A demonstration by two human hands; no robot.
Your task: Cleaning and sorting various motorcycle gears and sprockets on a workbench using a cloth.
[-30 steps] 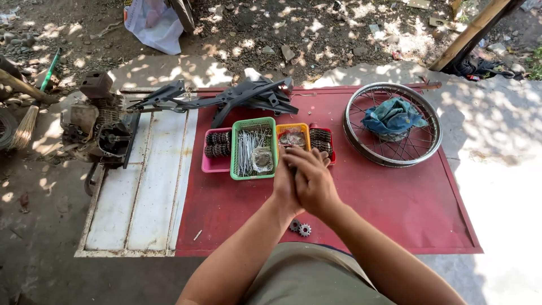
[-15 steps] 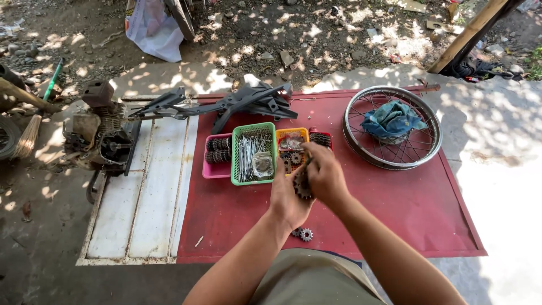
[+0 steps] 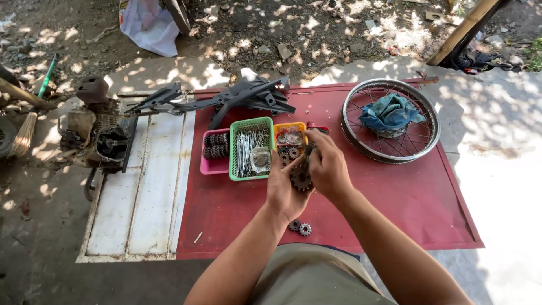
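— What are your hands doing?
— My left hand (image 3: 285, 189) and right hand (image 3: 327, 166) are gripping a dark toothed metal gear (image 3: 301, 178) together, steadying it above the red mat's (image 3: 418, 197) middle, near the orange plastic tray (image 3: 291, 135).

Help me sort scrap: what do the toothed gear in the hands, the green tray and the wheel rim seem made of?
Gear: dark, dull grey teeth, probably steel, maybe greasy. Green tray: bright colour and lattice walls, likely moulded plastic. Wheel rim: shiny silver with thin spokes, apparently chromed or polished metal.

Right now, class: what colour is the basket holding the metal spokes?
Green; the basket shows best in the head view.
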